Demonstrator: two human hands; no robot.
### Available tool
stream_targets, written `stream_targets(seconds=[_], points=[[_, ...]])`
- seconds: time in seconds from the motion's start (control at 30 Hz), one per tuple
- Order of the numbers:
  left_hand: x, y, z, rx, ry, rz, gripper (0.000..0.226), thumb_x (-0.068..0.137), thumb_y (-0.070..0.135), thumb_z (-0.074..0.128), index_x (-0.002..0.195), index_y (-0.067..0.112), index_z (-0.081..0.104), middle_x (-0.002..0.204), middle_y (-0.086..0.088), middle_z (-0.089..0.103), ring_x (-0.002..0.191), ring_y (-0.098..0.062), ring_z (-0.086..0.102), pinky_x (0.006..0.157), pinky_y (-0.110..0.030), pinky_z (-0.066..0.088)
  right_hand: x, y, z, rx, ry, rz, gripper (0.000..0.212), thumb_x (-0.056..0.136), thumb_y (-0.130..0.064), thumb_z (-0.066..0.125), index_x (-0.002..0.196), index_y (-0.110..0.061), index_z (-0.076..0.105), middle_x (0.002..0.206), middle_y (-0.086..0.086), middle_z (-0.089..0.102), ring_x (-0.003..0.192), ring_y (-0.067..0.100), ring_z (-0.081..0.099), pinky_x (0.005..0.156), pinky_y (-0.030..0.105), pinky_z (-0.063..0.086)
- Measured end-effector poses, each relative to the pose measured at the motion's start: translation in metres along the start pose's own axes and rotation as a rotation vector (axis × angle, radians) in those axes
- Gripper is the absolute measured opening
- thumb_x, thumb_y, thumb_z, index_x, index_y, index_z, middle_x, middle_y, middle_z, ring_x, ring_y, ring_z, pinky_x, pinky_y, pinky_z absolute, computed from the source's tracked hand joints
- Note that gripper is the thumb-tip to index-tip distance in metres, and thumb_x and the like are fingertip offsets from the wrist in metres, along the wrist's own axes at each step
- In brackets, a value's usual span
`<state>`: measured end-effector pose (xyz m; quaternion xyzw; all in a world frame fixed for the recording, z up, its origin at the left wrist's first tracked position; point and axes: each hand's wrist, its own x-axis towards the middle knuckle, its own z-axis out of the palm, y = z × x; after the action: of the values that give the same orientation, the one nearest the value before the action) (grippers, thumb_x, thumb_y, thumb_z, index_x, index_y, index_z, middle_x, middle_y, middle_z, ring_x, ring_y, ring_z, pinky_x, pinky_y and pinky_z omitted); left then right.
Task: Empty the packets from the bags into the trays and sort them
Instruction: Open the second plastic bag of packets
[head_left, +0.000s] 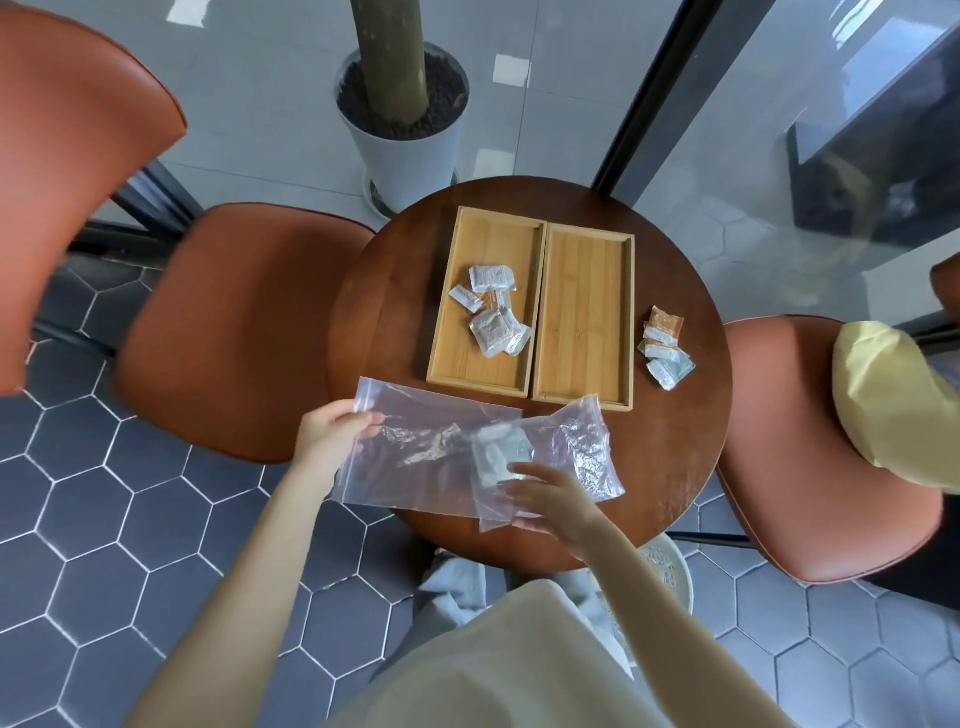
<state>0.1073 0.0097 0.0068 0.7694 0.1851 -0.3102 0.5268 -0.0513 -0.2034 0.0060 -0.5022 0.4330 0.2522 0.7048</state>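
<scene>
Left hand (337, 434) pinches the zip edge of a clear bag (415, 457) held flat over the near rim of the round table (691, 426), part of it overhanging the floor. Right hand (550, 501), fingers loosely spread, rests on a second crumpled bag (576, 447); whether it grips cannot be told. A white packet (501, 454) lies just beyond its fingertips. Beyond the bags, two wooden trays touch side by side: the left tray (457, 358) holds scattered packets (493, 309), the right tray (584, 322) is bare. More packets (665, 345) lie on the table right of it.

Round table (395, 291): trays (483, 364), packets (666, 343), bags (415, 462).
</scene>
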Motion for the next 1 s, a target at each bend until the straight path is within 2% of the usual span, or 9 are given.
stream_targets(seconds=[0.13, 0.2, 0.3, 0.4, 0.5, 0.67, 0.8, 0.9, 1.0], points=[[0.015, -0.010, -0.001, 0.096, 0.133, 0.002, 0.028, 0.085, 0.006, 0.061, 0.113, 0.005, 0.061, 0.106, -0.016, 0.070, 0.077, -0.017, 0.066, 0.067, -0.024, 0.048, 0.013, 0.002, 0.020, -0.207, -0.013, 0.044, 0.035, 0.086, -0.002, 0.059, 0.121, -0.006, 0.053, 0.099, 0.009, 0.065, 0.074, 0.018, 0.066, 0.066, 0.028, 0.059], [0.016, -0.015, 0.003, 0.330, 0.197, 0.073, 0.039, 0.086, 0.014, 0.060, 0.123, 0.006, 0.054, 0.121, -0.018, 0.063, 0.102, -0.029, 0.063, 0.086, -0.037, 0.048, 0.018, 0.003, 0.029, -0.270, 0.061, 0.023, 0.043, 0.083, 0.004, 0.060, 0.123, -0.004, 0.049, 0.088, 0.010, 0.065, 0.065, 0.017, 0.064, 0.058, 0.023, 0.058], [0.005, -0.025, 0.016, 0.755, 0.255, 0.306, 0.052, 0.085, 0.021, 0.060, 0.132, 0.005, 0.044, 0.137, -0.021, 0.049, 0.125, -0.038, 0.045, 0.097, -0.050, 0.041, 0.026, 0.007, 0.038, -0.429, 0.221, -0.064, 0.045, 0.082, 0.000, 0.058, 0.126, -0.007, 0.050, 0.083, 0.012, 0.068, 0.072, 0.020, 0.064, 0.073, 0.032, 0.057], [-0.010, -0.045, 0.036, 1.013, 0.158, 0.541, 0.053, 0.085, 0.023, 0.060, 0.133, 0.007, 0.044, 0.143, -0.021, 0.041, 0.131, -0.038, 0.039, 0.103, -0.052, 0.038, 0.025, 0.007, 0.041, -0.510, 0.238, -0.118, 0.045, 0.085, -0.006, 0.055, 0.129, -0.010, 0.046, 0.087, 0.007, 0.067, 0.080, 0.017, 0.061, 0.073, 0.027, 0.053], [-0.024, -0.064, 0.057, 1.155, 0.002, 0.550, 0.058, 0.092, 0.033, 0.047, 0.143, 0.015, 0.028, 0.155, -0.013, 0.021, 0.143, -0.031, 0.018, 0.114, -0.050, 0.017, 0.021, 0.005, 0.040, -0.579, 0.230, -0.144, 0.045, 0.087, -0.009, 0.052, 0.131, -0.010, 0.045, 0.095, 0.012, 0.069, 0.078, 0.016, 0.058, 0.060, 0.016, 0.047], [-0.041, -0.091, 0.082, 1.235, -0.063, 0.563, 0.058, 0.093, 0.037, 0.044, 0.144, 0.018, 0.025, 0.155, -0.011, 0.019, 0.144, -0.029, 0.016, 0.114, -0.050, 0.019, 0.012, -0.002, 0.019, -0.755, 0.282, -0.152, 0.035, 0.088, -0.018, 0.050, 0.122, -0.013, 0.055, 0.114, 0.012, 0.066, 0.093, 0.025, 0.063, 0.080, 0.036, 0.056], [-0.040, -0.103, 0.089, 1.278, -0.124, 0.492, 0.061, 0.095, 0.040, 0.036, 0.147, 0.019, 0.011, 0.158, -0.009, 0.007, 0.145, -0.027, 0.007, 0.116, -0.049, 0.012, 0.003, -0.002, -0.018, -1.061, 0.576, -0.353, 0.031, 0.093, -0.015, 0.044, 0.122, -0.012, 0.055, 0.121, 0.008, 0.063, 0.110, 0.025, 0.056, 0.085, 0.036, 0.050], [-0.037, -0.107, 0.086, 1.320, -0.103, 0.502, 0.065, 0.090, 0.042, 0.049, 0.145, 0.020, 0.022, 0.155, -0.011, 0.019, 0.143, -0.029, 0.020, 0.112, -0.054, 0.020, 0.011, 0.011, -0.045, -1.196, 0.619, -0.290, 0.049, 0.095, -0.024, 0.040, 0.142, -0.014, 0.031, 0.149, 0.006, 0.037, 0.139, 0.024, 0.029, 0.111, 0.037, 0.030], [-0.034, -0.110, 0.085, 1.378, -0.108, 0.490, 0.070, 0.085, 0.045, 0.055, 0.143, 0.019, 0.027, 0.154, -0.011, 0.025, 0.141, -0.030, 0.026, 0.109, -0.055, 0.026, 0.020, 0.027, -0.061, -1.227, 0.574, -0.084, 0.063, 0.097, -0.037, 0.033, 0.149, -0.014, 0.004, 0.159, 0.008, 0.008, 0.146, 0.025, 0.003, 0.118, 0.039, 0.011]])
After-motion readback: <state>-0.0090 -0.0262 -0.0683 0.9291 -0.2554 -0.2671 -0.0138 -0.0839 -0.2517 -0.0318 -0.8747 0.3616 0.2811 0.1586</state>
